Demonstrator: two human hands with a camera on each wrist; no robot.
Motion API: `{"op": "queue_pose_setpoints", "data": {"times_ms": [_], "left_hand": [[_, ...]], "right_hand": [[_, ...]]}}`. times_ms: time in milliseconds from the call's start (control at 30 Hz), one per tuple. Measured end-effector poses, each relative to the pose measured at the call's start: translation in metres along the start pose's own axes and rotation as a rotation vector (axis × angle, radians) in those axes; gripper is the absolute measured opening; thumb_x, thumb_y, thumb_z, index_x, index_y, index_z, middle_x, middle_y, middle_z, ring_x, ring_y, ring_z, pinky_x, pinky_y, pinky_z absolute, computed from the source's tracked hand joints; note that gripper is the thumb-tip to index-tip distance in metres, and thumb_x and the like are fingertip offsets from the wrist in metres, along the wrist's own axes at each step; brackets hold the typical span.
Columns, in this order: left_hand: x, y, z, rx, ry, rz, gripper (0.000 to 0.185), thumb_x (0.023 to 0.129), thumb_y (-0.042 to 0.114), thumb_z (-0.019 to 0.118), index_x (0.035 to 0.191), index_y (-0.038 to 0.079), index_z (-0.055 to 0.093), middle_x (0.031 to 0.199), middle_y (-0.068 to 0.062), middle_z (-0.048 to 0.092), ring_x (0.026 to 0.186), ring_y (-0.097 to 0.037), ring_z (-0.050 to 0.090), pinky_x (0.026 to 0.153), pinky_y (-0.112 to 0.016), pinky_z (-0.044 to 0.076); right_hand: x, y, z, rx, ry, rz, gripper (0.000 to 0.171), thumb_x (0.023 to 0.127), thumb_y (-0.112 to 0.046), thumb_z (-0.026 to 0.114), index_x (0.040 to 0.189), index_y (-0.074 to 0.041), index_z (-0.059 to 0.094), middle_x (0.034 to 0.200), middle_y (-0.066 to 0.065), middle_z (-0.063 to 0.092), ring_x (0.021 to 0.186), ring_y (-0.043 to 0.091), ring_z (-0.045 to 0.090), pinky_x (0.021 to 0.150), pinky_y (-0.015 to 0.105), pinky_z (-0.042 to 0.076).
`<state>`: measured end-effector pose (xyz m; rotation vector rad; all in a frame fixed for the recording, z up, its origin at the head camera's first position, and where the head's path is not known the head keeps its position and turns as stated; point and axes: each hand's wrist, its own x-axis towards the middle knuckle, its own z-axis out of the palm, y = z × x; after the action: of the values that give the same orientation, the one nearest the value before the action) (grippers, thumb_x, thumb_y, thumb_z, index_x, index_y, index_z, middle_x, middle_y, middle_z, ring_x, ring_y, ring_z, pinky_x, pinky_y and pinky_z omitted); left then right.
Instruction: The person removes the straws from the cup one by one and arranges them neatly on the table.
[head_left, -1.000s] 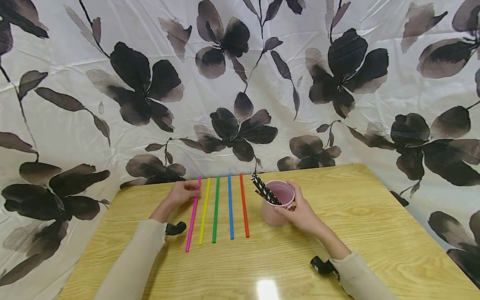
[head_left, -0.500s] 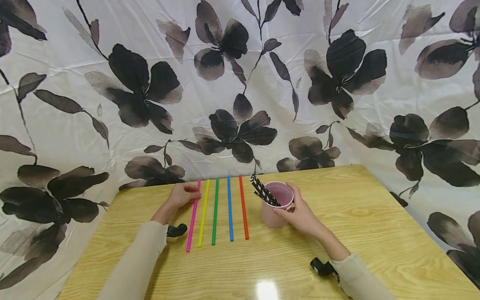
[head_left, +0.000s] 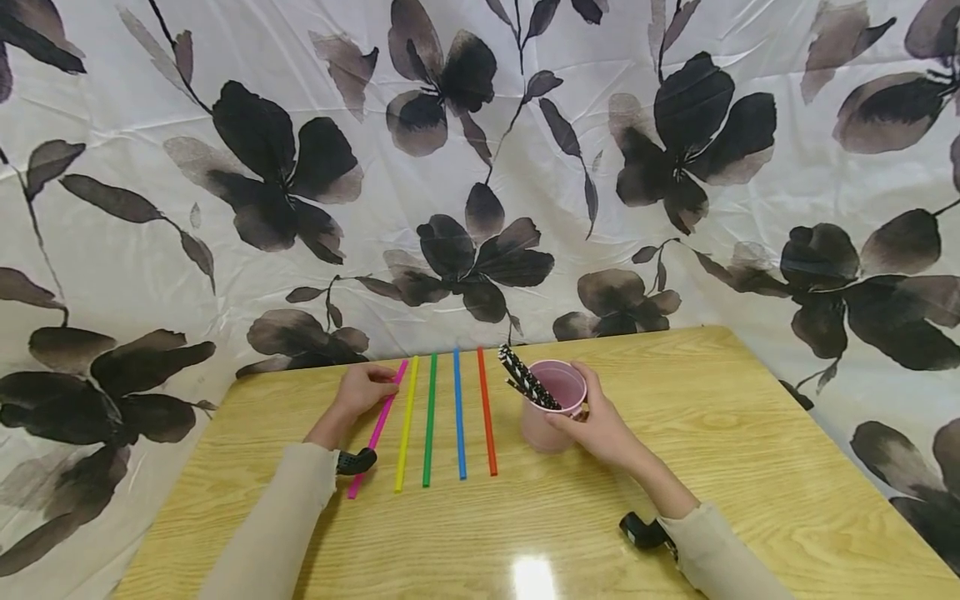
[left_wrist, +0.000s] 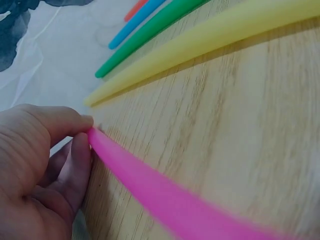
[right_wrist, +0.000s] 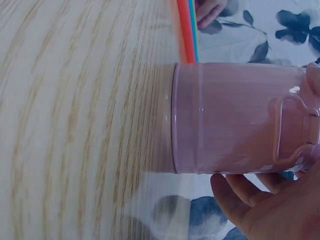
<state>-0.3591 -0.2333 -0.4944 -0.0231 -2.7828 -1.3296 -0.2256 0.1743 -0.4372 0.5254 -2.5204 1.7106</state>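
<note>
At the left of the row, my left hand pinches the far end of a pink straw, which lies slanted with its near end swung left. In the left wrist view, thumb and finger meet at the tip of the pink straw. My right hand grips a pink bucket-shaped cup around its upper part. Several black-and-white patterned straws lean out of the cup toward the left. A small handle shows on the cup's side in the right wrist view; the cup's base stands on the table.
Yellow, green, blue and red straws lie roughly side by side between the hands. The wooden table ends at a floral cloth behind. Black wrist cameras hang under both sleeves.
The pink straw has turned in my left hand: its near end moved left and its far end slightly right, away from parallel with the yellow one. My right hand and the cup stay put.
</note>
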Motion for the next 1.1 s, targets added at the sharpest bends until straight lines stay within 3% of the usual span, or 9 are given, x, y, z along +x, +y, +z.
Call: {"op": "queue_pose_setpoints", "data": {"times_ms": [533, 833, 1100], "left_hand": [[-0.007, 0.006, 0.003, 0.113, 0.025, 0.017, 0.022, 0.082, 0.015, 0.077, 0.098, 0.001, 0.075, 0.088, -0.008, 0.07, 0.081, -0.024, 0.059, 0.076, -0.035, 0.046], [-0.006, 0.006, 0.0, 0.088, -0.004, -0.009, 0.026, 0.083, 0.017, 0.077, 0.102, 0.0, 0.074, 0.094, -0.01, 0.069, 0.085, -0.025, 0.057, 0.08, -0.036, 0.046], [-0.005, 0.003, 0.001, 0.066, -0.005, 0.0, 0.025, 0.084, 0.016, 0.076, 0.102, 0.0, 0.074, 0.09, -0.008, 0.07, 0.081, -0.022, 0.061, 0.073, -0.032, 0.049]], "right_hand": [[-0.004, -0.003, -0.002, -0.019, -0.001, -0.002, 0.085, 0.087, -0.011, 0.075, 0.149, 0.0, 0.018, 0.141, 0.031, 0.04, 0.128, 0.043, 0.042, 0.101, 0.053, 0.038], [0.006, 0.032, 0.003, -0.039, 0.021, 0.001, 0.089, 0.086, -0.018, 0.077, 0.151, -0.012, 0.017, 0.143, 0.023, 0.04, 0.129, 0.036, 0.043, 0.101, 0.05, 0.039], [-0.003, 0.0, -0.001, -0.014, 0.002, -0.001, 0.084, 0.086, -0.011, 0.075, 0.148, -0.003, 0.02, 0.139, 0.03, 0.042, 0.127, 0.044, 0.043, 0.1, 0.053, 0.039]]}}
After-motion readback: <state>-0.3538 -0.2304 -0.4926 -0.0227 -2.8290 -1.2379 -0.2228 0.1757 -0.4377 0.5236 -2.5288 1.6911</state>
